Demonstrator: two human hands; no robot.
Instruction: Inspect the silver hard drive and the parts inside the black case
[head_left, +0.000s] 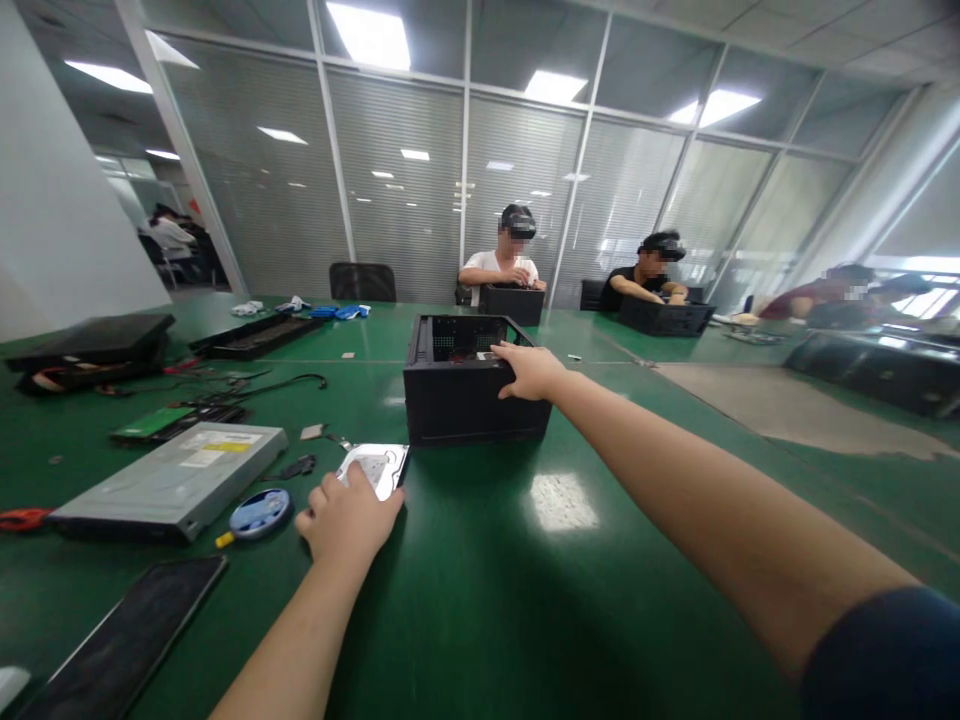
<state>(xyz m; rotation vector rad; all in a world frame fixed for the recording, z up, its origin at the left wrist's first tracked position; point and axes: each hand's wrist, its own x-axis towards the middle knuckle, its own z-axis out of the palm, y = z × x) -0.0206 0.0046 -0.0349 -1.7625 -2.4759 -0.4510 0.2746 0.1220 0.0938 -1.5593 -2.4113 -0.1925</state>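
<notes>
A silver hard drive (384, 470) lies on the green table, left of the black computer case. Over its near end is my left hand (352, 518), with the thumb at the right edge and fingers across the top and left side. The computer case (472, 405) has an open top, with some parts showing inside. My right hand (531, 372) grips the case's upper right edge, fingers over the rim and thumb against the near wall. Left of the drive are a small black connector piece (298, 467) and a blue round dish (260, 513).
An optical drive (172, 480), a green circuit board (154, 424), a phone-like dark slab (139, 640) and red-handled tool (24, 519) lie at left. Behind them are cables (289, 383), a long black panel (259, 335) and blue gloves (341, 312). Several people work across the table.
</notes>
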